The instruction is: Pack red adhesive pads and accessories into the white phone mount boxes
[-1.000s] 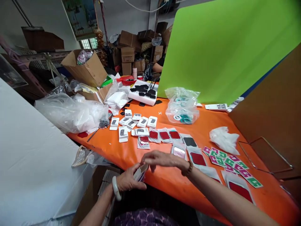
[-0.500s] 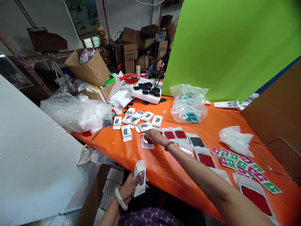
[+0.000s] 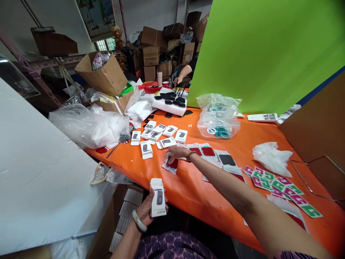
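My left hand (image 3: 147,208) is closed round a small white carton (image 3: 158,198), held upright over my lap. A dark device is printed on its front, and its top flap stands up. My right hand (image 3: 179,153) reaches across the table, with its thumb on a dark red square in a clear packet (image 3: 172,164). The thumb and fingers pinch the packet's upper edge; some fingertips are hidden. Several white printed cartons (image 3: 146,149) lie just beyond and to the left of that hand. More packets with red squares (image 3: 208,151) spread out to its right.
Orange cloth (image 3: 140,171) covers the table. A clear bag of teal rings (image 3: 219,122) stands behind my right arm. Pink and green printed cards (image 3: 280,189) lie right. A white foam block (image 3: 168,106) bears black pieces, with another person's hand (image 3: 182,75) above. White board (image 3: 40,172) stands left.
The carton in my left hand has turned so that its printed front faces me more squarely. My right hand has shifted slightly, its thumb now over the red square. The other person's hand has moved left.
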`<state>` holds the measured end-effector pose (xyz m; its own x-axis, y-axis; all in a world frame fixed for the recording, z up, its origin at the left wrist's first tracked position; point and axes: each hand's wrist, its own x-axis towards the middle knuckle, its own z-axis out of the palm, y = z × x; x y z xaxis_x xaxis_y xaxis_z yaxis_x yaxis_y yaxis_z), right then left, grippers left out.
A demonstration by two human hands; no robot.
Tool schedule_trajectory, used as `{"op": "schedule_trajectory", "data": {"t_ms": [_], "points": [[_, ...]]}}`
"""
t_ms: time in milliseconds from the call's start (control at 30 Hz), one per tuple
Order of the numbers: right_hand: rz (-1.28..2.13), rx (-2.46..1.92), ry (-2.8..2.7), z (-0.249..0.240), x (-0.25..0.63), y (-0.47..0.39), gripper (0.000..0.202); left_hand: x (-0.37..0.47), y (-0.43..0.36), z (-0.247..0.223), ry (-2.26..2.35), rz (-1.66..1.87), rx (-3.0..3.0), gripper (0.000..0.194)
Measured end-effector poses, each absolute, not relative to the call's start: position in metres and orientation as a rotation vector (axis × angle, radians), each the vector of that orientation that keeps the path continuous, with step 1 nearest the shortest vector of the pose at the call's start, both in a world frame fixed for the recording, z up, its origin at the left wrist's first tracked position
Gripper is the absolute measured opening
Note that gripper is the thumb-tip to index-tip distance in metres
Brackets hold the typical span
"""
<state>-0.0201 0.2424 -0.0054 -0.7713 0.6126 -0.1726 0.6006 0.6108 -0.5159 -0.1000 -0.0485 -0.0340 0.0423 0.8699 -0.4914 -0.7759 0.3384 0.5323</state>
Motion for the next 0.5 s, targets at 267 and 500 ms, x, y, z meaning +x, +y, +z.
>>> {"op": "schedule_trajectory", "data": {"t_ms": [267, 500], "points": [[1.273, -0.959, -2.677, 0.011, -0.001, 0.236, 0.036, -0.104, -0.047, -0.029, 0.799, 1.232, 0.163, 0.074], [1.894, -0.775, -1.99, 0.039, 0.033, 0.185, 0.036, -0.09, -0.045, -0.035, 0.677, 1.155, 0.261, 0.085]]}}
